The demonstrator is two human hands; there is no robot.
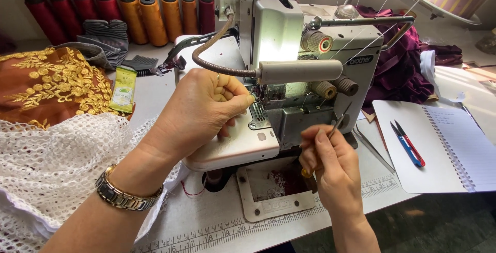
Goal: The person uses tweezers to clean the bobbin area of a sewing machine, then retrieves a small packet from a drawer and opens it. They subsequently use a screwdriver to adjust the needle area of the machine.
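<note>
A white overlock sewing machine stands in the middle of the table. My left hand rests on the machine's bed, fingertips pinched close to the needle and presser foot; whether it holds thread is too small to tell. My right hand is below the machine's open front and grips thin metal tweezers, whose tips point up into the lower threading area. A metal watch is on my left wrist.
White lace fabric and orange gold-embroidered cloth lie at left. Thread cones line the back wall. A spiral notebook with blue and red snips sits at right, maroon fabric behind it. A ruler strip runs along the table's front edge.
</note>
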